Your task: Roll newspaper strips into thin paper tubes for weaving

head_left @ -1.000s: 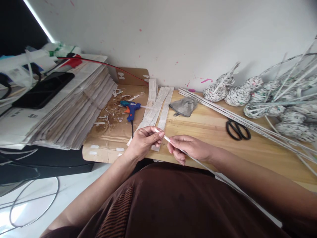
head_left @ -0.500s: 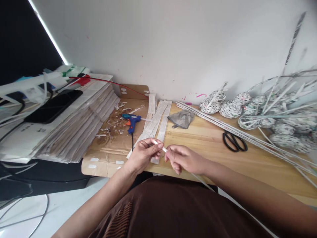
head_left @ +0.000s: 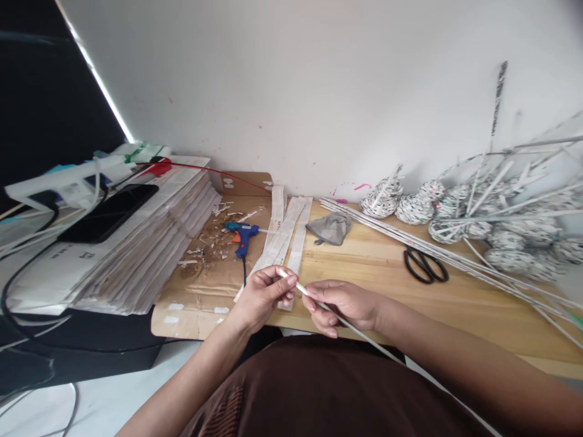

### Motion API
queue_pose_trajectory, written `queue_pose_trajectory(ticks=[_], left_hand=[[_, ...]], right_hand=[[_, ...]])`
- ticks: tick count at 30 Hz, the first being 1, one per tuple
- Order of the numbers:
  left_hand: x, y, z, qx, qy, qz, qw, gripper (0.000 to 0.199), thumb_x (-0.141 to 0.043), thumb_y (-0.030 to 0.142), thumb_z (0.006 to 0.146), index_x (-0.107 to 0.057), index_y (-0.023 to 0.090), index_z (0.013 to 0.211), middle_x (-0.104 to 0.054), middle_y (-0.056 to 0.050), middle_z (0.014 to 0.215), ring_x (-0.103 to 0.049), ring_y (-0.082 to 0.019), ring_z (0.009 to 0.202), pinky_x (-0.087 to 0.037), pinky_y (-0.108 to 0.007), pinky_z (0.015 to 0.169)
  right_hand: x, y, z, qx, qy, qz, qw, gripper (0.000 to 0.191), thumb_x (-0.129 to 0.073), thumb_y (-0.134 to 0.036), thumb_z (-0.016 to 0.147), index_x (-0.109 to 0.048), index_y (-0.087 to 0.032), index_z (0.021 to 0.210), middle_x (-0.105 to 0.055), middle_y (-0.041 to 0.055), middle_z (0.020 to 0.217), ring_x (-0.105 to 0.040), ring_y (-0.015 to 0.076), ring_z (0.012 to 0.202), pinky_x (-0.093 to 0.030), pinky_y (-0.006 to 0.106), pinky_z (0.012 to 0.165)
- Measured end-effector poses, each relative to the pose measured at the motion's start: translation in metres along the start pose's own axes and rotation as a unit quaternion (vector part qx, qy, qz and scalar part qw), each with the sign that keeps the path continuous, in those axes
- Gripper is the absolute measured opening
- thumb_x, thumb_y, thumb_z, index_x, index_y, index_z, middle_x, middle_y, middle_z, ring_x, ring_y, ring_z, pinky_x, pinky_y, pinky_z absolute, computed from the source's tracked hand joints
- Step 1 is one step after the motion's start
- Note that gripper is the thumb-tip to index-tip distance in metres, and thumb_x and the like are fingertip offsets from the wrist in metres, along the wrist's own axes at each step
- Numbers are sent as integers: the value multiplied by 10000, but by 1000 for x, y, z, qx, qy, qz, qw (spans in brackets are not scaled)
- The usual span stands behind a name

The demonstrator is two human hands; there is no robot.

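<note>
A thin white rolled-paper tube [head_left: 362,334] runs from between my hands down to the lower right, past my lap. My left hand [head_left: 266,297] pinches its upper end between thumb and fingers. Close beside it, my right hand [head_left: 344,305] grips the same tube a little lower. Both hands are above the table's front edge. Just beyond them lie flat newspaper strips [head_left: 298,230]. To the left of the strips, a blue glue gun [head_left: 246,238] rests on brown cardboard [head_left: 191,315].
A tall paper stack [head_left: 182,230] with a black phone [head_left: 109,212] on it stands left. Right of the strips are a grey cloth [head_left: 331,229], long paper tubes [head_left: 392,231], black-handled scissors [head_left: 425,266] and several woven paper pieces [head_left: 414,209]. A wall closes off the back.
My right hand has slid slightly down and away from my left, showing more of the tube between and below them. The whole view has shifted a little.
</note>
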State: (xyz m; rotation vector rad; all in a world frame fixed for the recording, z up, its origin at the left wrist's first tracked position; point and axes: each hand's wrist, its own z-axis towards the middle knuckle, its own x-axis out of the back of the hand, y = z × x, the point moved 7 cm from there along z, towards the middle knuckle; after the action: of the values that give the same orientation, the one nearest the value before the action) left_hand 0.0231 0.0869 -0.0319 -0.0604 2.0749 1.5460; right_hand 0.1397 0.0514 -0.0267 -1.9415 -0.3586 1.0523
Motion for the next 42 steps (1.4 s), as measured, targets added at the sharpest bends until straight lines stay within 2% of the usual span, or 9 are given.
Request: queue_pose_trajectory(ticks=[5,7,14,23,26,32,34,38,42], left_hand=[[-5,5,-3,-24,-61,17,998,187,-775,272,744,-673,129,807,-616,-5,607,-557,-69,551,-453,-160,517],[-6,8,-3,-33,-66,24,997,175,-767,269,753,-679,131,816,-621,-9,613,-563,-72,557,-460,-165,526],[-3,12,-3,-66,-33,69,995,162,-767,264,749,-682,145,818,-610,7,601,-538,-68,521,-449,-180,515],[2,17,-6,-73,9,150,986,212,-769,310,739,-708,135,843,-645,-15,639,-580,-93,557,-465,-207,569],[5,12,-5,-65,28,125,990,239,-773,318,734,-707,145,885,-638,-6,645,-577,-88,573,-474,-204,586],[2,-4,-7,-44,22,88,995,238,-761,335,745,-692,123,827,-668,-47,717,-605,-112,640,-497,-214,598],[4,-6,-8,-44,33,84,995,243,-764,336,741,-693,116,816,-669,-53,709,-607,-112,640,-496,-208,592],[21,-1,-10,-53,92,49,993,274,-794,341,702,-687,114,814,-633,-32,677,-587,-102,624,-488,-189,549],[50,16,-11,-89,159,4,983,322,-820,346,659,-678,114,831,-623,-23,706,-581,-91,620,-479,-173,523]], right_hand=[[-12,5,-2,-9,-90,54,994,324,-415,-362,967,-505,-158,732,-415,-56,429,-465,111,380,-397,229,443],[-12,7,-3,-17,-94,55,994,341,-406,-395,966,-529,-153,760,-432,-49,436,-485,121,392,-399,237,446],[4,1,-3,-16,54,-65,996,348,-514,-463,924,-555,-147,783,-476,-54,472,-495,101,399,-400,228,454],[11,-3,-2,3,125,-227,966,444,-455,-597,908,-515,-172,795,-473,-60,472,-464,87,407,-375,210,455],[9,-13,-6,23,164,-336,927,440,-384,-577,945,-516,-178,814,-491,-49,495,-454,87,440,-379,218,496],[-5,-35,-13,84,255,-547,793,382,-367,-442,988,-546,-190,763,-577,-12,637,-499,100,569,-326,230,562],[-8,-35,-15,86,269,-586,760,383,-365,-419,992,-536,-191,737,-578,-11,639,-496,105,580,-300,236,560],[-6,-36,-31,80,275,-634,718,317,-421,-370,977,-580,-198,763,-615,-5,667,-537,122,609,-300,244,575],[16,-41,-69,81,315,-641,695,321,-408,-367,979,-652,-218,835,-682,17,753,-607,158,685,-375,259,627]])
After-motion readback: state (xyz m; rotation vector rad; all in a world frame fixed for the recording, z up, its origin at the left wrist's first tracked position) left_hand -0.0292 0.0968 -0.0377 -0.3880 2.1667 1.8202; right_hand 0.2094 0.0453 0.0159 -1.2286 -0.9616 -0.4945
